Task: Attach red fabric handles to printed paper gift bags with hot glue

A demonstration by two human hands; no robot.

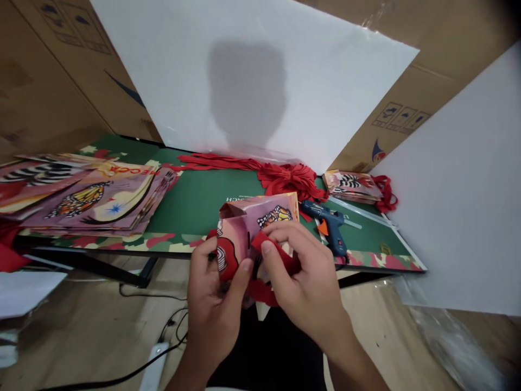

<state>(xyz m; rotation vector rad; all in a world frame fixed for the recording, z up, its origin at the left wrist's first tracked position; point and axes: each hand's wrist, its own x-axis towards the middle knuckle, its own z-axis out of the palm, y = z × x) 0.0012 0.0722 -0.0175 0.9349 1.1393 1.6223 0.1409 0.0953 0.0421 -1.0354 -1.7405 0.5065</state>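
A small paper bag printed with a butterfly and zebra stripes is held up in front of me, with a dark slot in its narrow side. My left hand grips the bag's lower left part, thumb on its side. Between the thumb and fingers of my right hand is the end of a red ribbon, close to the slot. More of the red ribbon hangs below the bag, between both hands.
On the green table lie stacked printed bags at left, a red ribbon bundle behind, and a blue glue gun beside clear glue sticks at right. Smaller folded bags sit farther right. Cables and a power strip are on the floor.
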